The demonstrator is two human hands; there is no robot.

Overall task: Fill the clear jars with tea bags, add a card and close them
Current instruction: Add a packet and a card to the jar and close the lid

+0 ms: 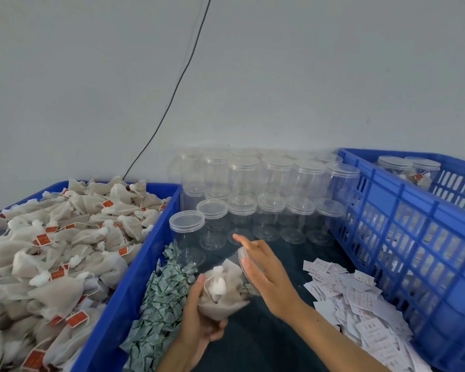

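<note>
My left hand [199, 320] grips a clear jar [223, 288] packed with tea bags, tilted with its mouth toward the upper right. My right hand [263, 272] lies over that mouth with the fingers mostly straight, pressing a clear lid [242, 257] against it. Loose tea bags [54, 253] with red tags fill the blue tray at left. White cards [360, 299] lie in a heap at right. Empty lidded clear jars [255, 194] stand stacked in rows behind.
A blue tray [134, 267] borders the left side. A blue slotted crate [414, 237] at right holds filled jars [411, 170]. Small green-printed sachets [161, 304] are piled beside the tray. A black cable [183, 76] runs down the wall.
</note>
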